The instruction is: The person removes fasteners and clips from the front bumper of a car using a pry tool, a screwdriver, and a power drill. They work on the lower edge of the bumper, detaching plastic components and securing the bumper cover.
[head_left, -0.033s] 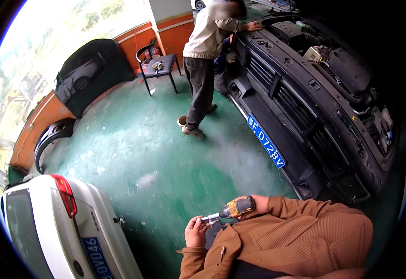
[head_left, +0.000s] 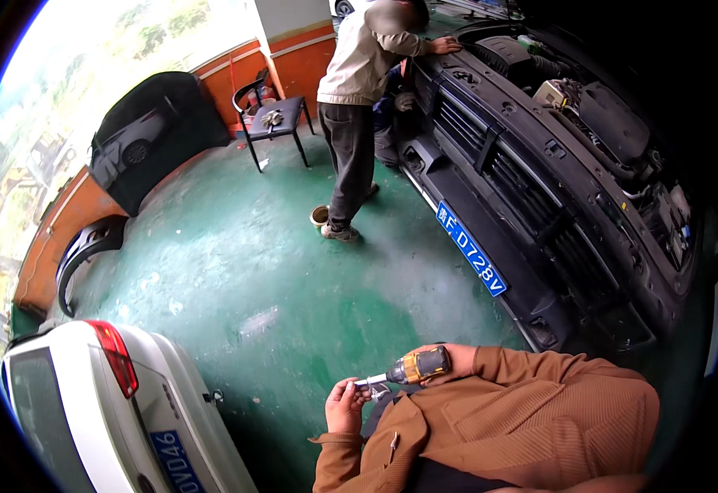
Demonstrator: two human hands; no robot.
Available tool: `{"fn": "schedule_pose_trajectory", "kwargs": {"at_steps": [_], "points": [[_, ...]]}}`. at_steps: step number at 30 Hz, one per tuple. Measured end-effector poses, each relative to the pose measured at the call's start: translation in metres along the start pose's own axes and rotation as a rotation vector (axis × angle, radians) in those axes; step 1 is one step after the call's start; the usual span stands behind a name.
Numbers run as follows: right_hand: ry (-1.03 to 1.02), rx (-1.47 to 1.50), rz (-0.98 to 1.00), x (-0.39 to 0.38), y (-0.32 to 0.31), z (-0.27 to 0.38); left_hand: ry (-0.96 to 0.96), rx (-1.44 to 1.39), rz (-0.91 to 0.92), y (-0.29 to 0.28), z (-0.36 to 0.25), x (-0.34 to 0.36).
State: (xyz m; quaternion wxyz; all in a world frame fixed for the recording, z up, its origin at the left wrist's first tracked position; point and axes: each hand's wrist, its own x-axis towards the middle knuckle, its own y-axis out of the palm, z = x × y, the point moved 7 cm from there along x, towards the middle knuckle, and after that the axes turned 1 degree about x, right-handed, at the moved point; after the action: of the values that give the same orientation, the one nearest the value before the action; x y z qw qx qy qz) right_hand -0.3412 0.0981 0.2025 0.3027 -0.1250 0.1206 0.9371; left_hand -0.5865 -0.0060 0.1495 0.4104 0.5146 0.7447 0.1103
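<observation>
A yellow-and-black cordless power driver [head_left: 416, 366] is in front of my body at the lower middle, lying nearly level with its nose to the left. My right hand [head_left: 461, 362] is closed round it, its fingers partly hidden behind the tool. From the nose runs a silver extension shaft [head_left: 370, 381]. My left hand [head_left: 344, 406] pinches the far end of that shaft between thumb and fingers. Just under the shaft, beside the fingers, is a small silvery piece [head_left: 380, 392] too small to make out.
A dark car front [head_left: 498, 189] with exposed engine bay fills the right. One person [head_left: 350, 107] leans on it; another crouches behind, mostly hidden. A white car [head_left: 120, 411] stands lower left. A chair [head_left: 277, 117] with gloves, a detached hood [head_left: 161, 135] and a bumper [head_left: 87, 246] line the wall.
The view has shifted slightly, so the white car sits a little lower and the chair further left. Both hands keep their hold on the driver and its shaft.
</observation>
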Motion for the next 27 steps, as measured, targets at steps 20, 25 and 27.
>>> {"fn": "schedule_pose_trajectory", "kwargs": {"at_steps": [20, 25, 27], "points": [[-0.003, -0.244, -0.383, 0.260, -0.151, 0.128, -0.160, 0.149, 0.055, 0.034, -0.202, 0.302], [0.069, -0.034, -0.509, 0.282, -0.181, 0.133, -0.355, 0.142, 0.127, 0.025, -0.203, 0.403], [0.096, 0.010, -0.607, 0.288, -0.191, 0.141, -0.400, 0.128, 0.096, 0.009, -0.193, 0.466]]}}
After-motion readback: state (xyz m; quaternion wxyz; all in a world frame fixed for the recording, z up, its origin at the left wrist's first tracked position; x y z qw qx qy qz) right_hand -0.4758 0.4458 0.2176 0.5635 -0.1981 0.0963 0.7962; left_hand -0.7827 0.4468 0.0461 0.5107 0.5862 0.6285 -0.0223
